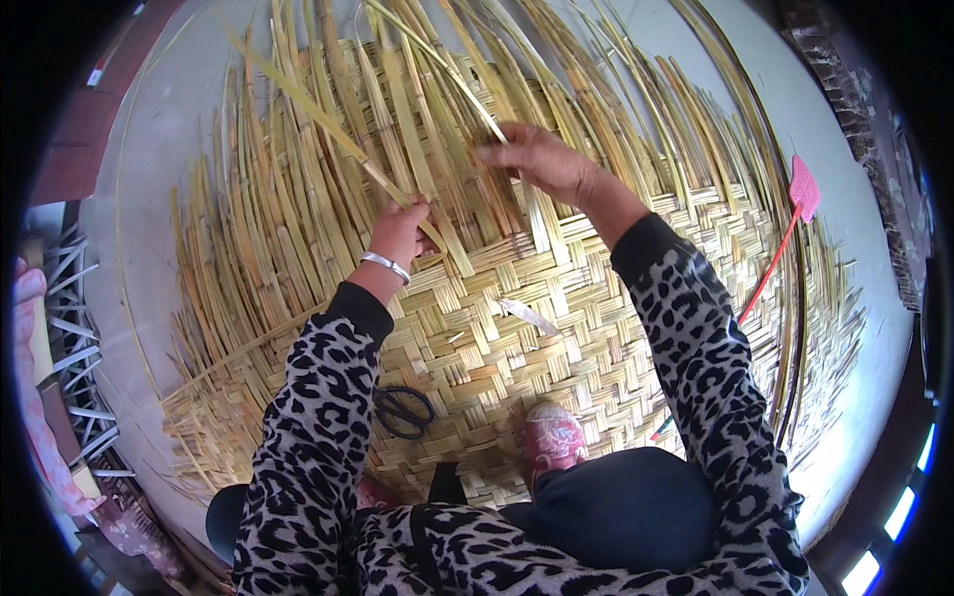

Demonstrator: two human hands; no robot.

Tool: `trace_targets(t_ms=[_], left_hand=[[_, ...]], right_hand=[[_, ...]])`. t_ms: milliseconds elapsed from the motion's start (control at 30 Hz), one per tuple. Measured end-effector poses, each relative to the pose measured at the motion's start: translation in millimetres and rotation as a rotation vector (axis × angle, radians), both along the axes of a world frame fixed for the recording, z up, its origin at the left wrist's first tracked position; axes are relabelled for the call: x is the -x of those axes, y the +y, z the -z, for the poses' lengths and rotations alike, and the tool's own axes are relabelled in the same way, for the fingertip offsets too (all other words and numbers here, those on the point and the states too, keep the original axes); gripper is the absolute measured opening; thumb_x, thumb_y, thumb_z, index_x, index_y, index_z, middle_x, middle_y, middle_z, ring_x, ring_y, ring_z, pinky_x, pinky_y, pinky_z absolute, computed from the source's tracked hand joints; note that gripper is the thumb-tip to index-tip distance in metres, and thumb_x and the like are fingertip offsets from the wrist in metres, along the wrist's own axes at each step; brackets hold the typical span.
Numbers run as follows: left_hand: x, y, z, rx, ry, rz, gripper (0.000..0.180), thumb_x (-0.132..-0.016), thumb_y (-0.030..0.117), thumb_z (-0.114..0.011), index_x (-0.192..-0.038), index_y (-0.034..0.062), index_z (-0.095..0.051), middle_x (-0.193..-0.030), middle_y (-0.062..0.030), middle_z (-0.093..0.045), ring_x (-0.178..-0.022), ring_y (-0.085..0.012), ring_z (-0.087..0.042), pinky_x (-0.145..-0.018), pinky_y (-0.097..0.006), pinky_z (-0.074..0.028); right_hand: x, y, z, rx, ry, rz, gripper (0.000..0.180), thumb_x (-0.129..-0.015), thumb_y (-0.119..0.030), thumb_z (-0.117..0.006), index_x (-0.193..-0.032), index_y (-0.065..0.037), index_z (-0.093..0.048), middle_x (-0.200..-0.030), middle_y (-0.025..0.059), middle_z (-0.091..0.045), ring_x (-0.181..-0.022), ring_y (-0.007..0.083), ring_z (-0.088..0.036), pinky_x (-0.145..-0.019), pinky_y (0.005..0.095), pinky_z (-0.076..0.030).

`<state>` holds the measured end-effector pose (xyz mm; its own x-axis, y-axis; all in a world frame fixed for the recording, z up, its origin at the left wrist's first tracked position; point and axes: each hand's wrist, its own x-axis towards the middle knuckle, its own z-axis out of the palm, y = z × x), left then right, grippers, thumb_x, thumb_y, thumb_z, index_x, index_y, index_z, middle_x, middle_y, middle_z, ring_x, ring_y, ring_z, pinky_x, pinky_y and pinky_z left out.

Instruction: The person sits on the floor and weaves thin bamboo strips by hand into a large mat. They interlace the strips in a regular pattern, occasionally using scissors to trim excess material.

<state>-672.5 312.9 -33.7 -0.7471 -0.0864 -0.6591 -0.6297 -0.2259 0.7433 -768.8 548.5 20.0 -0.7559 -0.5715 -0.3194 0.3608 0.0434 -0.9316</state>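
A mat (596, 308) of flat, pale yellow reed strips lies partly woven beneath me, its loose strips fanning out beyond the woven part. My left hand (399, 230), with a silver bracelet at the wrist, is closed on one reed strip (320, 117) that slants up to the far left. To its right, my right hand (542, 164) is closed around another strip (459, 81), which runs up and leftward from the fingers. Both hands are over the border between the weave and the loose strips. The right fingertips are slightly blurred.
Dark-handled scissors (402, 411) lie on the mat beside my left forearm. A short pale strip piece (530, 317) rests mid-mat. My pink shoe (554, 439) stands on the weave. At the right lies a pink fly swatter (805, 191) with a red handle. A metal rack (75, 343) stands far left.
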Motion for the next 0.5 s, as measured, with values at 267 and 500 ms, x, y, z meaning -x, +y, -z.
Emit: trace_targets(t_ms=[267, 500], left_hand=[[12, 5, -39, -0.001, -0.055, 0.279, 0.038, -0.092, 0.028, -0.066, -0.119, 0.0034, -0.058, -0.107, -0.0073, -0.066, -0.082, -0.0182, -0.068, -0.065, -0.033, -0.059], [20, 14, -55, -0.016, 0.032, 0.723, 0.051, -0.09, 0.019, -0.07, -0.132, -0.0012, -0.052, -0.116, -0.011, -0.065, -0.102, -0.0188, -0.066, -0.086, -0.03, -0.055]], right_hand=[[17, -19, -27, 0.278, -0.341, 0.124, 0.038, -0.104, -0.024, -0.039, -0.117, 0.008, -0.053, -0.105, 0.0228, -0.067, -0.088, 0.0237, -0.071, -0.077, 0.0305, -0.06], [34, -34, -15, -0.059, -0.209, -0.216, 0.033, -0.092, -0.026, -0.066, -0.115, -0.003, -0.06, -0.104, 0.007, -0.068, -0.091, 0.0109, -0.068, -0.071, 0.0247, -0.057]])
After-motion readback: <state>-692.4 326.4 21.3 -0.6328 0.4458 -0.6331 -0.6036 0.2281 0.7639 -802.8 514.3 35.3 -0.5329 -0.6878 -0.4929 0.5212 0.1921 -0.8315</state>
